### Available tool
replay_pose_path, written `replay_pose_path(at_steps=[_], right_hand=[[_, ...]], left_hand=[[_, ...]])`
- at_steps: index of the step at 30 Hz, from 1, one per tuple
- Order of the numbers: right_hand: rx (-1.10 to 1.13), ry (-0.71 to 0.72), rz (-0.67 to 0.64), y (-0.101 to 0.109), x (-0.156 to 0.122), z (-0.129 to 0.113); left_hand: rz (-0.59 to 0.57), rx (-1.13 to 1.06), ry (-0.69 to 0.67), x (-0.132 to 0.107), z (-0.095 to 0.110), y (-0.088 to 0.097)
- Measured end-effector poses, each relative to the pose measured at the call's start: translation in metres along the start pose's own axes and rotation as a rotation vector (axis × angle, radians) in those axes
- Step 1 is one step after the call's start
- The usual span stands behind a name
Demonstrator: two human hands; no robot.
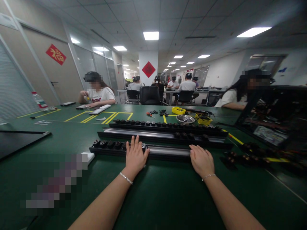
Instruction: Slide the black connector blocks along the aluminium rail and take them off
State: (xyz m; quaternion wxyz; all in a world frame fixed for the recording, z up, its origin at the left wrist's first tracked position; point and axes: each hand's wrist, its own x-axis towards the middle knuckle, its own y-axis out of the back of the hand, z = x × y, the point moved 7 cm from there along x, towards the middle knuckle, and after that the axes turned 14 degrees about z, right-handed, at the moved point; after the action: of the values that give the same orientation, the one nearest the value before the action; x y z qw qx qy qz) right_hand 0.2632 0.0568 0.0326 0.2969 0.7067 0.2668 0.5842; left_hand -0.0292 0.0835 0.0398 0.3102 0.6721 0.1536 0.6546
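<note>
A long black rail [168, 152] with a shiny metal inner face lies crosswise in front of me. Small black round-faced parts [107, 144] sit in a row along its left portion. My left hand [135, 156] rests over the middle of the rail, fingers spread, covering some of these parts. Close to the rail's right end, my right hand [202, 160] lies with its fingers together and extended over the edge. Neither hand visibly grasps anything. Behind is a second rail [144, 134] with a few black parts toward its right, then a third rail [163, 124] lined with parts.
Loose dark parts [242, 158] lie at right beside an open dark case [268, 118]. A metal bowl [185, 118], yellow bins [178, 110] and an orange-handled screwdriver [150, 115] are farther back. A blurred-out item lies at left. Co-workers sit across and at right.
</note>
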Motion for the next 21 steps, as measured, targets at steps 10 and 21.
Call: replay_pose_path(at_steps=[10,21], right_hand=[[0.004,0.008,0.012,0.000,0.001,0.001],[0.010,-0.012,-0.028,0.000,0.002,0.000]], left_hand=[[-0.045,-0.068,-0.038,0.001,0.009,0.003],[-0.085,-0.033,-0.059,-0.005,0.022,0.009]])
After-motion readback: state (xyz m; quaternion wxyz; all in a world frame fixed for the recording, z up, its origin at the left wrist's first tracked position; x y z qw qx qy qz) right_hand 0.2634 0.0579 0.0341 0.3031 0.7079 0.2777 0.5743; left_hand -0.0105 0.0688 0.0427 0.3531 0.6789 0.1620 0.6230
